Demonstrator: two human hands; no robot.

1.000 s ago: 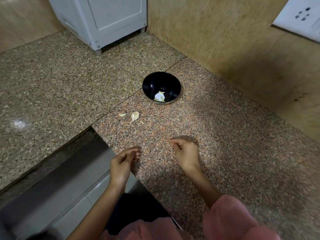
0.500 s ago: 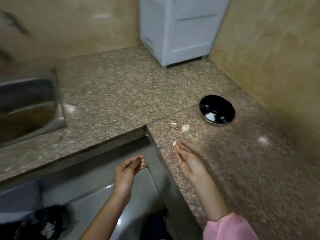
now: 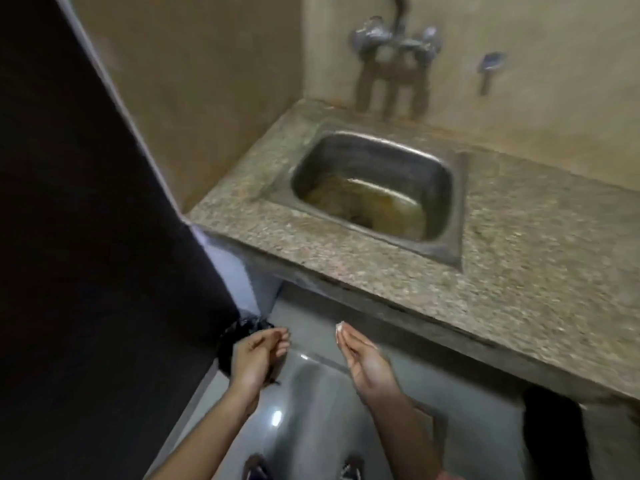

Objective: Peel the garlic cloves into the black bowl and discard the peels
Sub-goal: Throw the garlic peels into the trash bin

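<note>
Turns from bowl toward sink (image 3: 377,188) and black bag (image 3: 228,339); pinches featherlight, flimsy peel (image 3: 340,328) gently by its edge with right hand (image 3: 363,358); lets left hand (image 3: 256,355) hang loosely curled, apparently empty.

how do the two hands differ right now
The left hand curls its fingers over the black bag; the right hand has its fingers nearly straight. The right hand pinches a pale scrap at its fingertips; the left hand shows nothing held. Both hang above the grey floor.
</note>
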